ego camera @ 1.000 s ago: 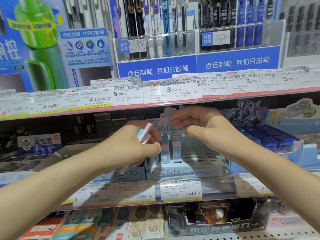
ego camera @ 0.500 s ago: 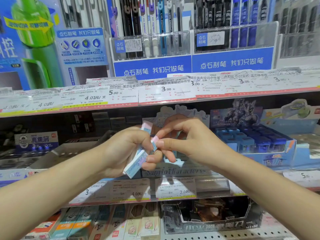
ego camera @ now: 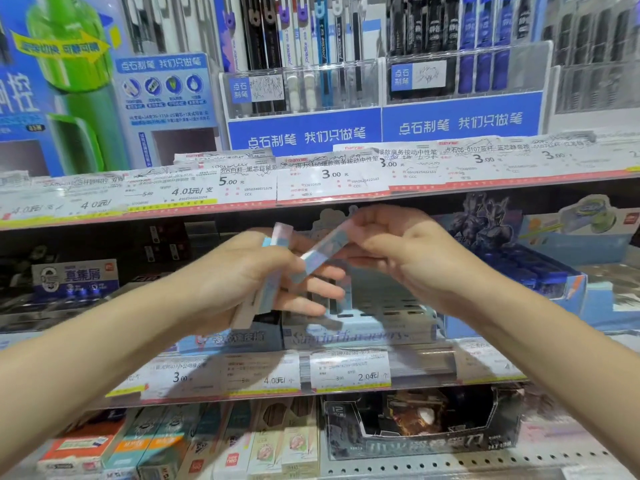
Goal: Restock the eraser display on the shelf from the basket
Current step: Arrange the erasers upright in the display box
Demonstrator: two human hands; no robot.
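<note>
A: What setting and surfaces does the head view show?

B: A stationery aisle. A shelf edge strip covered with white paper price labels (ego camera: 311, 181) runs across the upper part, and a second strip of price labels (ego camera: 349, 370) fronts the middle shelf. Above them stand clear plastic pen racks with blue printed fronts (ego camera: 381, 126), filled with upright pens. The lowest level is a white perforated metal shelf (ego camera: 450, 465).

A: Which containers are visible, and what do they hold?

B: On the middle shelf sits a pale blue cardboard eraser display tray with slotted rows (ego camera: 377, 323); most slots in view look vacant, though blur hides detail. To its right, a blue cardboard box (ego camera: 540, 275) holds dark blue packs. Below, a black open-fronted carton (ego camera: 422, 431) contains glossy brown items, and flat boxed goods (ego camera: 166, 448) lie to its left.

A: Where are the erasers, and how are they held?

B: Both hands are raised in front of the tray. The left hand (ego camera: 249, 275) curls round a small stack of slim pastel pink-and-blue rectangular erasers (ego camera: 270, 292), their ends projecting above and below the fist. The right hand (ego camera: 398, 251) pinches one slim translucent-wrapped blue eraser (ego camera: 322, 252) by its upper end; it is tilted, its lower end touching the stack. The wrappers look smooth and shiny.
</note>
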